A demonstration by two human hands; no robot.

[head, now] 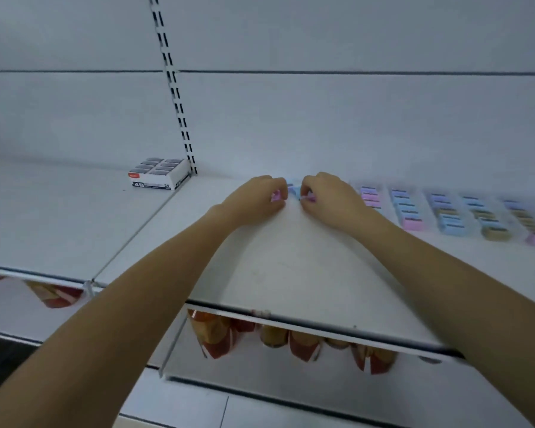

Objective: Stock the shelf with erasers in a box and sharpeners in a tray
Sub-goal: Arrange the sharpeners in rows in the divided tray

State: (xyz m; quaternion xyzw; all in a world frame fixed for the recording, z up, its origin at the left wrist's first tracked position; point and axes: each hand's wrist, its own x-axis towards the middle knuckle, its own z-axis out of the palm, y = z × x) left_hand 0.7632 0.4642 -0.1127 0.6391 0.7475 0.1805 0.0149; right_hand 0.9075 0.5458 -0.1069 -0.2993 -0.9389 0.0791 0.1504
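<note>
Two bare arms reach across a white shelf (291, 273). The left hand (255, 197) curls its fingers round a small pink sharpener (275, 195). The right hand (329, 197) pinches another pink piece (308, 198), and a blue one (292, 189) lies between the hands. Blurred rows of pastel sharpeners (445, 211) lie to the right. The eraser box (158, 176) sits at the far left beside the slotted upright (176, 97).

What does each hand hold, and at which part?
The left hand pinches a small pink block between its fingertips; the right hand pinches another small pink piece. Which part cannot be told.
</note>
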